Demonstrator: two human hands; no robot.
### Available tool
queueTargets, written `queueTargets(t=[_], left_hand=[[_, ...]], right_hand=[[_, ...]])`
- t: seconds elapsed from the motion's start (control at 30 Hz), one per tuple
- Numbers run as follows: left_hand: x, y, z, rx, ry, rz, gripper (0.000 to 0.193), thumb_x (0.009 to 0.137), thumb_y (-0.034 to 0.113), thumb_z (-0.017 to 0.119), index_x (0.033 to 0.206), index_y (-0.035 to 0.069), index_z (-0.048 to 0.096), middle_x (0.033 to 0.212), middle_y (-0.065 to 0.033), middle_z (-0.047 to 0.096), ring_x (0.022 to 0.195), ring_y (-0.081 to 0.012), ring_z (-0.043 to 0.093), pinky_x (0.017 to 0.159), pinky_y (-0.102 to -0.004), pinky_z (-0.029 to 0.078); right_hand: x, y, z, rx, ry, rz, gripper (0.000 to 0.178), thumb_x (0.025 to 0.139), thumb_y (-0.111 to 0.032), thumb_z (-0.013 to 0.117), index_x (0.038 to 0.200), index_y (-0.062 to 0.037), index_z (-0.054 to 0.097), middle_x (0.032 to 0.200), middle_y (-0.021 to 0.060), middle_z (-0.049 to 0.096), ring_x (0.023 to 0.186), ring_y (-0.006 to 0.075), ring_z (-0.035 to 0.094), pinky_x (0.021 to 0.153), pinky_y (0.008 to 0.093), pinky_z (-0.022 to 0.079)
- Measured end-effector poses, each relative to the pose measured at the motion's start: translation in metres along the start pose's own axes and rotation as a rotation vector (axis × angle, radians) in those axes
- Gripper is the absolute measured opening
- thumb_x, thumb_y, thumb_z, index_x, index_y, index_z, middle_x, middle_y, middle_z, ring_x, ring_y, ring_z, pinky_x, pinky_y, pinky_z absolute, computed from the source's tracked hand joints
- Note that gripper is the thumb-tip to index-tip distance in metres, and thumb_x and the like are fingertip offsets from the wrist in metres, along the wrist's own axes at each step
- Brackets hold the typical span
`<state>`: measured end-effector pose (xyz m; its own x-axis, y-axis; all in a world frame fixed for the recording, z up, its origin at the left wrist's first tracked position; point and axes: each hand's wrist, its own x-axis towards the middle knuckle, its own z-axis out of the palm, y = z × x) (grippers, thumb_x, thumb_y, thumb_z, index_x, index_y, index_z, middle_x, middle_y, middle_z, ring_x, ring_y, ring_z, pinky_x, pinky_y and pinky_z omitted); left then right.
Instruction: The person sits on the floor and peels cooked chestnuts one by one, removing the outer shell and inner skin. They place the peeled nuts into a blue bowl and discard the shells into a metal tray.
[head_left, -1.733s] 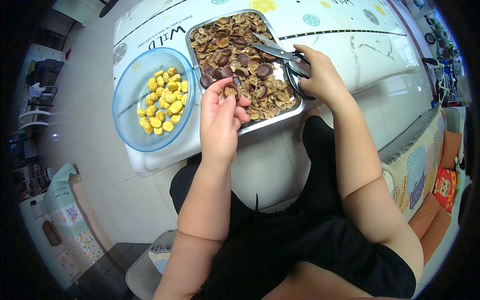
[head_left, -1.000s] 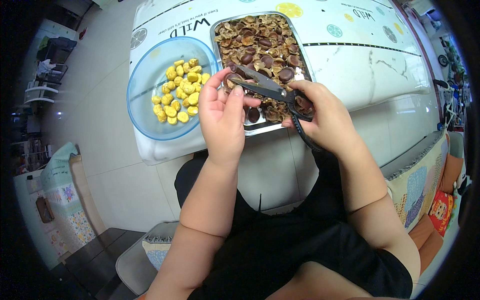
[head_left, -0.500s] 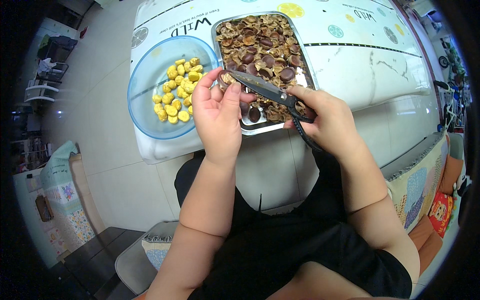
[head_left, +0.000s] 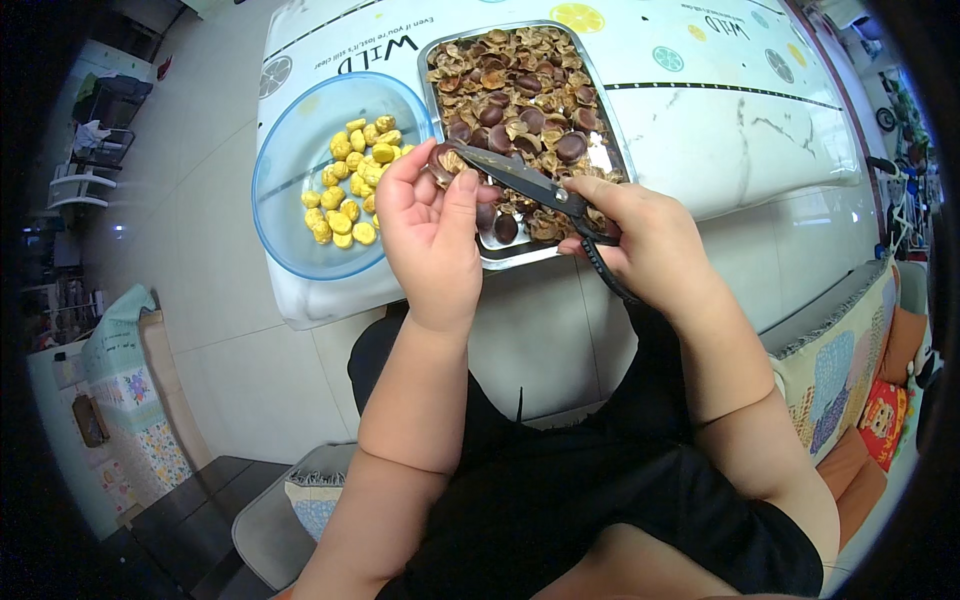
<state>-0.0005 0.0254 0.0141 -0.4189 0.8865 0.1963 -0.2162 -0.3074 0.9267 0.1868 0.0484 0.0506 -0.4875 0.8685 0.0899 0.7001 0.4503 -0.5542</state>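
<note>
Between the thumb and fingers of my left hand (head_left: 432, 235) is a brown chestnut (head_left: 440, 165), its shell partly opened and a paler patch showing. My right hand (head_left: 645, 235) grips the black handles of a pair of scissors (head_left: 525, 178), whose blades point left and touch the chestnut at their tips. Beneath both hands lies a metal tray (head_left: 520, 259) full of chestnut shells (head_left: 490, 78) and several whole dark chestnuts (head_left: 571, 147). To the left, a clear blue-rimmed bowl (head_left: 285, 235) holds several peeled yellow chestnuts (head_left: 343, 222).
A white patterned tablecloth (head_left: 720, 150) covers the table under the bowl and tray. My knees are below the table's near edge. A sofa with a patchwork cover (head_left: 830, 360) stands at right, and a grey chair (head_left: 275, 530) at lower left.
The scissors and both hands have stayed nearly in place, with the blade tips still at the chestnut. The chestnut is tilted slightly differently in my left fingers.
</note>
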Motion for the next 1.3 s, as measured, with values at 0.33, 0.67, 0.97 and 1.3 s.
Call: queueTargets(t=[0.33, 0.67, 0.97, 1.3], left_hand=[[0.003, 0.003, -0.002, 0.003, 0.008, -0.012, 0.032, 0.094, 0.005, 0.054, 0.124, -0.003, 0.045, 0.096, -0.0098, 0.063, 0.074, -0.0085, 0.061, 0.054, -0.0165, 0.041], [0.007, 0.011, -0.008, 0.027, 0.028, -0.111, 0.033, 0.096, 0.012, 0.047, 0.125, -0.004, 0.051, 0.083, -0.0049, 0.061, 0.06, -0.0041, 0.051, 0.052, -0.0151, 0.036], [0.01, 0.015, -0.009, -0.111, 0.004, -0.167, 0.035, 0.095, 0.012, 0.044, 0.125, -0.003, 0.052, 0.075, -0.0017, 0.057, 0.055, -0.0035, 0.043, 0.048, -0.0156, 0.031], [0.004, 0.007, -0.005, 0.03, 0.015, -0.059, 0.033, 0.097, 0.009, 0.047, 0.128, -0.003, 0.048, 0.086, -0.0022, 0.056, 0.066, -0.0047, 0.049, 0.061, -0.0168, 0.043]], right_hand=[[0.001, 0.001, 0.005, 0.039, -0.012, 0.028, 0.047, 0.073, -0.038, 0.075, 0.11, -0.0108, 0.063, 0.08, 0.0139, 0.066, 0.076, 0.0348, 0.064, 0.065, 0.041, 0.051], [0.001, 0.006, 0.007, 0.078, -0.014, 0.018, 0.05, 0.069, -0.041, 0.078, 0.107, -0.0115, 0.064, 0.077, 0.0133, 0.066, 0.073, 0.0338, 0.064, 0.062, 0.0393, 0.05], [0.002, 0.008, 0.006, 0.298, -0.087, 0.05, 0.053, 0.066, -0.035, 0.083, 0.109, -0.0094, 0.064, 0.077, 0.0127, 0.065, 0.069, 0.0292, 0.063, 0.062, 0.0362, 0.05], [0.003, 0.003, 0.005, -0.014, 0.028, -0.023, 0.054, 0.071, -0.037, 0.077, 0.113, -0.0086, 0.059, 0.089, 0.0131, 0.064, 0.081, 0.0324, 0.063, 0.068, 0.0401, 0.05]])
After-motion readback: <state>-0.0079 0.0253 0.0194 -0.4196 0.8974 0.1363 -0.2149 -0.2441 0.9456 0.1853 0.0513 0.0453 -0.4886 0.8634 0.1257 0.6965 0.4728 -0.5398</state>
